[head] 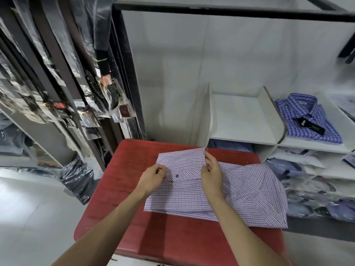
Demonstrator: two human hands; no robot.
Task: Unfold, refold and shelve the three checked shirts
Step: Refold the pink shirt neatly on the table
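The red bench [123, 198] lies bare along its left and near edges. An upright divider [208, 114] and white shelf [244, 140] crowd its far right corner.

Checked shirts out of wrapping: two, namely one pink-and-blue checked shirt [221, 191] on the single red bench [172, 239] and one blue checked shirt [309, 118] folded on the white shelf [247, 120]. Hands: two, the left hand [153, 177] and the right hand [211, 173]. Bagged garments [307, 198] in the lower shelves and hanging packets [90, 112] on the left rack: several each, too blurred for an exact count.
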